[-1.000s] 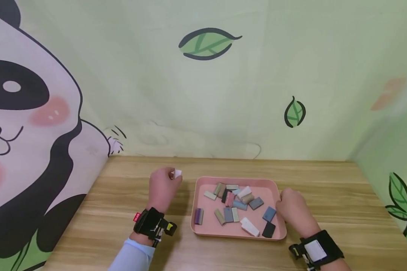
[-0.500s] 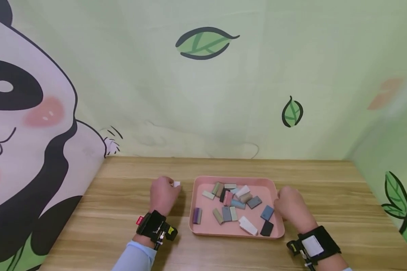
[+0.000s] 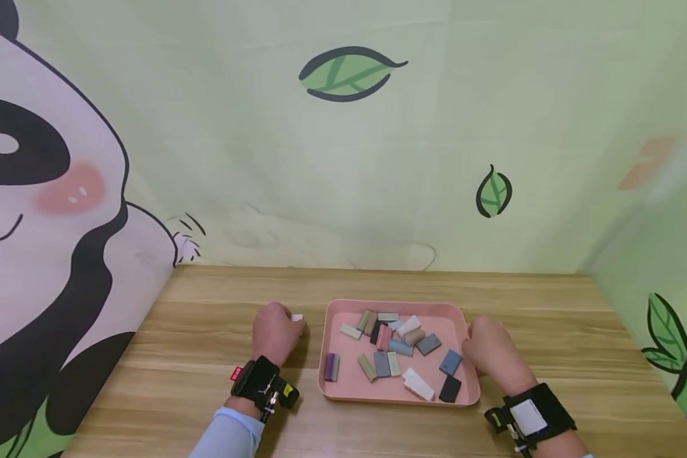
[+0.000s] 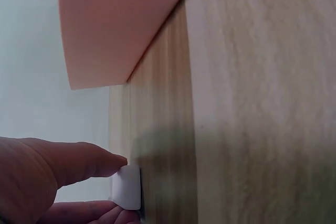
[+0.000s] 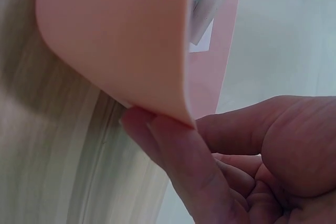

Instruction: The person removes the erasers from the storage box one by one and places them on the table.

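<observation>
Head: left hand (image 3: pixel 275 332) pinches one white block (image 3: pixel 297 317) low over the worktop (image 3: pixel 206 356), at 9 o'clock of the pink tray (image 3: pixel 397 400). About sixteen blocks left in the tray.

Left wrist: fingertips (image 4: pixel 105 162) pinch white block (image 4: pixel 127 187), touching wood or nearly.

Right wrist: right hand (image 5: pixel 252 166) fingers curl under tray rim (image 5: pixel 173 103), steadying it.

The table (image 3: pixel 206 356) looks like pale wood-grain laminate, smooth and matt; the pink tray (image 3: pixel 397 399) reads as smooth, matt plastic; the white block (image 4: pixel 127 188) looks plain, smooth and matt.
</observation>
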The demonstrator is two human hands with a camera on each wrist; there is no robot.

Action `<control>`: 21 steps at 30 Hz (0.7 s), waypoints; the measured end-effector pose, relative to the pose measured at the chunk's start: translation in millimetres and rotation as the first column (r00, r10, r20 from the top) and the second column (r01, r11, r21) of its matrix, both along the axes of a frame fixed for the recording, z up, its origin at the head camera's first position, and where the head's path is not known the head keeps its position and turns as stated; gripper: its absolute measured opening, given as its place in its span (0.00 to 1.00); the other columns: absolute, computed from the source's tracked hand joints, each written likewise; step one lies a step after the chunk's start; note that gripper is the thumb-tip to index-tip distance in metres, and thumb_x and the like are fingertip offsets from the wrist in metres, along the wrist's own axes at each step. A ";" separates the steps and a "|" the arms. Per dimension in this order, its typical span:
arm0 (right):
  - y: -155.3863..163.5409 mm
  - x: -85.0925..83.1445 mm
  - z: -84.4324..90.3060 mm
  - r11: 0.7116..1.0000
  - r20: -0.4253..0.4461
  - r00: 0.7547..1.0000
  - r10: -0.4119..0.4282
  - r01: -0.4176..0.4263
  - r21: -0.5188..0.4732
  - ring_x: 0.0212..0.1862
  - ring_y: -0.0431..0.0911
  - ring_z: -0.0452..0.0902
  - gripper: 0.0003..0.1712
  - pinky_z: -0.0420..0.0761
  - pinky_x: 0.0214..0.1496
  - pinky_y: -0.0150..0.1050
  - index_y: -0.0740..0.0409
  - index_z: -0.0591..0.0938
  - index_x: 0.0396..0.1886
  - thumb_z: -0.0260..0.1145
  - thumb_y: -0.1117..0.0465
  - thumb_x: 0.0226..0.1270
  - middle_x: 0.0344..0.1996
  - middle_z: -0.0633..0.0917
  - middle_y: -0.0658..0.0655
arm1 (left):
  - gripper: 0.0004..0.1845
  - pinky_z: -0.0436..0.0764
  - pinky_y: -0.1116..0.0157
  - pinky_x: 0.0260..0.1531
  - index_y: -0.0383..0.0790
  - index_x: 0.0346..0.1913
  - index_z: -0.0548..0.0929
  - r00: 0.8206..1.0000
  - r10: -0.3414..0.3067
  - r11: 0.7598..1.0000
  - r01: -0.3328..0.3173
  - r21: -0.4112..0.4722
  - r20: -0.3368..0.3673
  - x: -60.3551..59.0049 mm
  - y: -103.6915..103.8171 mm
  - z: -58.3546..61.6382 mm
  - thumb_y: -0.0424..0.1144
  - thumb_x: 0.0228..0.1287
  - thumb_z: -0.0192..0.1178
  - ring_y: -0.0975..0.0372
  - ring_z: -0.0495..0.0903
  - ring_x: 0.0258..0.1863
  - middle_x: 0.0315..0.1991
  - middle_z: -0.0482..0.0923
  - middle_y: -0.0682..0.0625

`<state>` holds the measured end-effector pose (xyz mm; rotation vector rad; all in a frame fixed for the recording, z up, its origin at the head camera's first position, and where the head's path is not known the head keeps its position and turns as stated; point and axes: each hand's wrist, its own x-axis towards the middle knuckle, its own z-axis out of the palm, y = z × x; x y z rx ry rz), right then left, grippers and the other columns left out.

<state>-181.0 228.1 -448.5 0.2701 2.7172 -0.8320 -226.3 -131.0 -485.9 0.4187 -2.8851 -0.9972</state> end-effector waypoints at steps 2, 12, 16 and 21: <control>-0.4 -0.1 0.0 1.000 0.006 1.000 0.000 0.000 -0.001 0.21 0.46 0.77 0.09 0.76 0.20 0.34 0.66 0.79 0.27 0.54 0.68 0.61 0.22 0.78 0.59 | 0.14 0.67 0.67 0.13 0.41 0.13 0.77 1.000 0.005 1.000 -0.005 -0.008 0.001 0.4 -0.1 -0.8 0.41 0.48 0.67 0.60 0.71 0.15 0.13 0.73 0.51; 1.6 -0.9 -1.0 1.000 0.015 1.000 -0.011 0.011 -0.016 0.22 0.47 0.78 0.08 0.77 0.20 0.35 0.67 0.78 0.30 0.53 0.68 0.61 0.25 0.78 0.60 | 0.12 0.67 0.67 0.17 0.39 0.22 0.79 1.000 -0.011 0.998 0.012 -0.059 0.018 -1.9 1.1 -0.8 0.44 0.50 0.66 0.58 0.73 0.20 0.20 0.76 0.48; 1.1 -0.3 -3.1 1.000 0.014 1.000 -0.010 0.011 -0.026 0.22 0.47 0.78 0.08 0.77 0.20 0.35 0.67 0.78 0.29 0.53 0.69 0.61 0.24 0.78 0.60 | 0.19 0.69 0.64 0.16 0.37 0.33 0.82 0.999 -0.037 0.987 0.035 -0.155 -0.008 2.9 3.2 4.1 0.51 0.50 0.66 0.57 0.77 0.24 0.29 0.81 0.45; -0.2 -0.1 -3.1 0.999 0.006 1.000 -0.013 0.014 -0.039 0.22 0.47 0.78 0.08 0.77 0.20 0.34 0.68 0.78 0.31 0.53 0.69 0.62 0.24 0.78 0.61 | 0.26 0.80 0.57 0.35 0.42 0.53 0.80 0.966 -0.212 0.962 0.180 -0.206 -0.149 10.7 17.3 24.2 0.53 0.53 0.65 0.53 0.80 0.45 0.48 0.81 0.44</control>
